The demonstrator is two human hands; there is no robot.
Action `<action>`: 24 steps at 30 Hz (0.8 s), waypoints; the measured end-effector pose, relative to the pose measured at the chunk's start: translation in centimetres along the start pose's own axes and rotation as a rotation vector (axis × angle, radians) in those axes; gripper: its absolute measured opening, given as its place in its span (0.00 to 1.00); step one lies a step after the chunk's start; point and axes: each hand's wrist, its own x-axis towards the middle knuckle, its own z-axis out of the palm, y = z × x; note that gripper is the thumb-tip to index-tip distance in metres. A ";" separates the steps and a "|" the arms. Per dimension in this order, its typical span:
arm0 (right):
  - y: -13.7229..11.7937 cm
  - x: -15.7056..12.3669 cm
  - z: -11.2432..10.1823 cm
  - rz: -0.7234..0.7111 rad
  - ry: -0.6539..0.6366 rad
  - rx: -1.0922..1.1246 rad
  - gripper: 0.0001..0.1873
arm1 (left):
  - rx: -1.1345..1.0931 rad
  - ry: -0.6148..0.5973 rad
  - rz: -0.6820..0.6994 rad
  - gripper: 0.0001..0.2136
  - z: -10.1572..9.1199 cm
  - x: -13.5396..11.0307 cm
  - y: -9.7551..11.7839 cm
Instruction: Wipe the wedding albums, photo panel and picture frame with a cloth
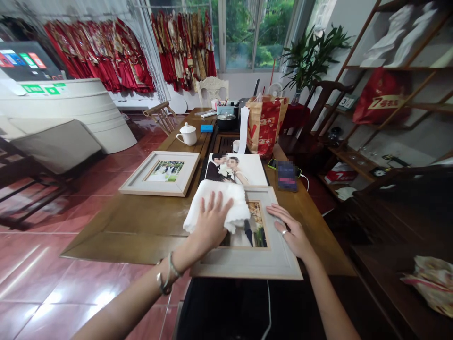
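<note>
A picture frame (pixel 247 262) with a pale wood edge and a wide light mat lies at the table's front edge. Pressed flat on a white cloth (pixel 196 203), my left hand (pixel 211 222) has its fingers spread. The cloth covers the frame's upper left and part of the photo (pixel 261 229) inside. My right hand (pixel 292 231), wearing a ring, rests with outstretched fingers along the frame's right side. Just behind lies a photo print of a couple (pixel 253 165), partly hidden by cloth and frame. Farther left on the table is a second framed photo (pixel 131 185).
On the wooden table (pixel 141 229) stand a white lidded cup (pixel 187 134), a small blue box (pixel 206 128), a dark pot (pixel 226 122) and a red-and-tan paper bag (pixel 267 127). A phone (pixel 287 177) with a white cable lies right. Shelves (pixel 371 68) rise at the right.
</note>
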 end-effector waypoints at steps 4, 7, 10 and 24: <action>0.0 0.0 0.0 0.006 0.002 -0.003 0.17 | 0.001 0.053 -0.001 0.37 -0.2 2.0 -0.1; -0.2 0.0 0.0 0.019 0.001 -0.003 0.17 | 0.018 0.011 0.014 0.37 -0.3 0.9 -0.1; -0.4 0.1 0.0 0.018 0.001 -0.001 0.17 | 0.011 -0.088 0.054 0.39 -0.7 -1.7 0.0; -0.2 0.0 0.1 0.005 -0.002 -0.028 0.18 | -0.024 -0.262 0.116 0.51 2.1 -11.1 1.6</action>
